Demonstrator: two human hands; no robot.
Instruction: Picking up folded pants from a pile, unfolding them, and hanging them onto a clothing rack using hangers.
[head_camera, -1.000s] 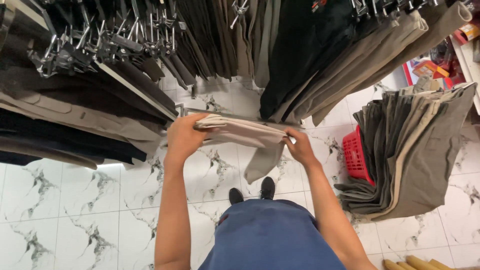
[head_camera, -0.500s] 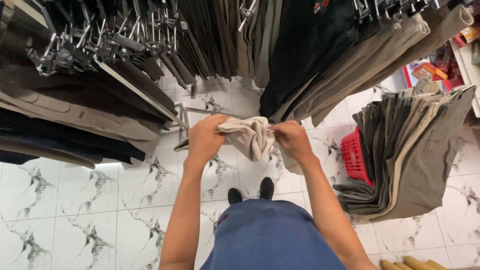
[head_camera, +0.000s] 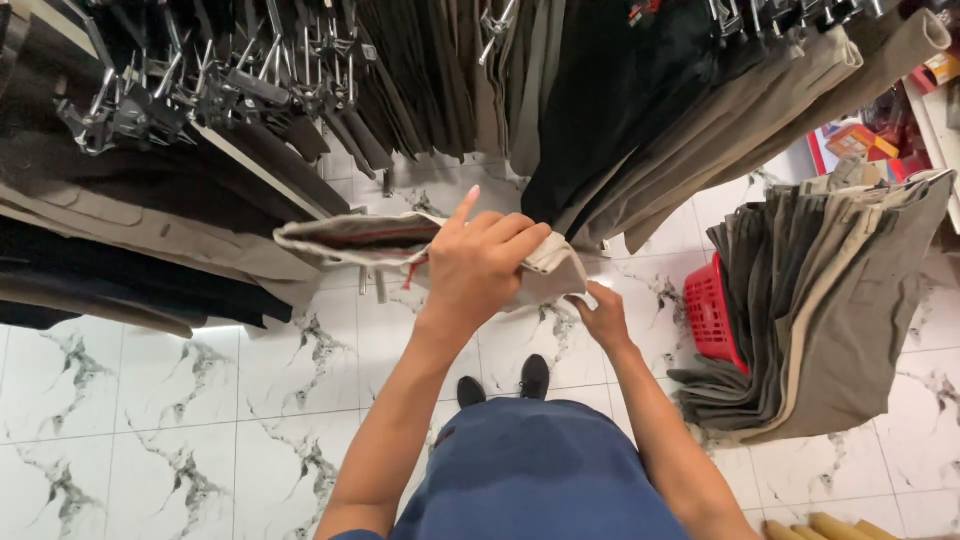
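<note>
Blue cloth of the person's own shirt (head_camera: 535, 470) fills the bottom of the view, and two black shoes (head_camera: 503, 380) stand on the white marbled floor (head_camera: 130, 400) under it.

Above them the left hand (head_camera: 482, 262) closes its grip on folded beige trousers (head_camera: 350, 240), with the fingers wrapped over the top edge and the first finger pointing up. The right hand (head_camera: 603, 315) is lower; it pinches the right corner of the same trousers from below. The trousers are in the air in front of the body, between the two racks and touching neither.

To do this folding well, I think both hands should keep the edges aligned and pull the cloth flat, so that no crease stays inside. The fabric looks like soft, thin cotton and it bends easily, so a loose hold may let the layers slip.

At the right, a red plastic basket (head_camera: 712, 312) with a grid wall stands on the floor, half hidden by a thick pile of grey and olive trousers (head_camera: 840, 290).

Farther up, dark and khaki trousers hang from metal hangers (head_camera: 230, 85), shiny and tightly packed.
</note>
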